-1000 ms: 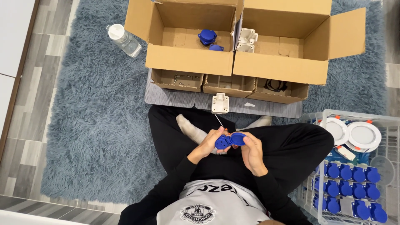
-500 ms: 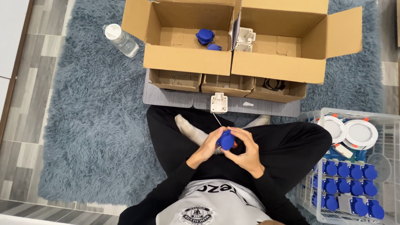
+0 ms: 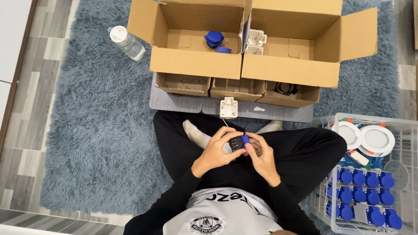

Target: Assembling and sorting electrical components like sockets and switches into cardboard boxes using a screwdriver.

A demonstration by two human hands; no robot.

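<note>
Shaggy blue-grey rug [image 3: 87, 130] lay underfoot. Left hand [image 3: 216, 152] and right hand [image 3: 261, 157] pinched a blue-and-black socket part [image 3: 239, 142] together over the lap, cardboard boxes [image 3: 198, 65] well ahead.

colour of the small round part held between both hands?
Black face with a blue edge: the small round socket part, pinched between left hand and right hand. Head view.

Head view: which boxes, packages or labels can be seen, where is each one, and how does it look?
Left cardboard box: brown, open, on the rug, blue parts inside.
Right cardboard box: brown, open, beside it, white parts inside.
Three small trays: brown cardboard, in a row on a grey board.
Bottle: clear plastic, white cap, lying left of the boxes.
Clear crate: at the right, holding blue caps and white discs.
</note>
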